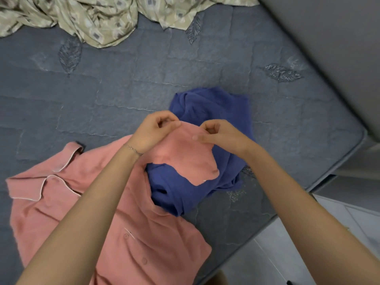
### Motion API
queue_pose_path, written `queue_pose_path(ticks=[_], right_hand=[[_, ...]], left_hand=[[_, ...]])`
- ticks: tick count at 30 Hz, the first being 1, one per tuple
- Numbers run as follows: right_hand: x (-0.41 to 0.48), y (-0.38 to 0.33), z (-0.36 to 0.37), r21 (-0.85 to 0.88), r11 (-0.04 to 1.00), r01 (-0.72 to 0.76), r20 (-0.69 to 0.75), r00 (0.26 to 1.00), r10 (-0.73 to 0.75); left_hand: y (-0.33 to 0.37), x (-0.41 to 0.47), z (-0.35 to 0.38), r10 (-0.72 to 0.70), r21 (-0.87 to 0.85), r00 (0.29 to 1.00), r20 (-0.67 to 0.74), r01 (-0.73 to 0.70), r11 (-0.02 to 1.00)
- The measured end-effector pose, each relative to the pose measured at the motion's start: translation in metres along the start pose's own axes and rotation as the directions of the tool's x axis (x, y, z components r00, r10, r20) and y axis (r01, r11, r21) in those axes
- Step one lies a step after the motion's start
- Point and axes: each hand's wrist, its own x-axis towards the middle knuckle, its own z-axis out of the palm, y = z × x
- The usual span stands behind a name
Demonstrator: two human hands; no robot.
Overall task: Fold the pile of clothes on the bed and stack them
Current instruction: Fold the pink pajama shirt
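A pink button-up shirt (61,194) with a piped collar lies spread on the bed at the lower left. One of its sleeves (185,155) is lifted over a crumpled blue garment (207,108) that sits just right of centre. My left hand (154,128) pinches the sleeve's end at its left corner. My right hand (218,132) pinches the same edge a little to the right. Both hands hover above the blue garment.
The bed has a grey quilted cover (123,83) with leaf stitching. A bunched beige patterned sheet (92,19) lies along the far edge. The bed's right edge (349,153) drops to a pale floor (287,254); a grey wall (339,38) rises at the upper right.
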Motion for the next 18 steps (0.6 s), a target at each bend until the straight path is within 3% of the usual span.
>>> queue_pose_path(ticks=[5, 12, 16, 18], right_hand=[[-0.008, 0.015, -0.007, -0.044, 0.999, -0.018, 0.001, 1.0, 0.018], [-0.016, 0.031, -0.023, -0.004, 0.998, -0.062, 0.018, 0.998, 0.062], [-0.01, 0.035, -0.017, 0.106, 0.991, -0.08, -0.212, 0.972, 0.102], [-0.005, 0.032, -0.006, 0.157, 0.985, -0.071, -0.319, 0.94, 0.119]], left_hand=[[-0.013, 0.022, 0.005, -0.046, -0.043, 0.95, -0.307, 0.035, 0.998], [-0.034, 0.041, 0.01, -0.117, 0.007, 0.835, -0.538, 0.143, 0.99], [-0.044, 0.028, 0.014, 0.03, 0.274, 0.86, -0.51, 0.129, 0.953], [-0.035, 0.013, 0.023, 0.079, 0.24, 0.859, -0.506, 0.052, 0.969]])
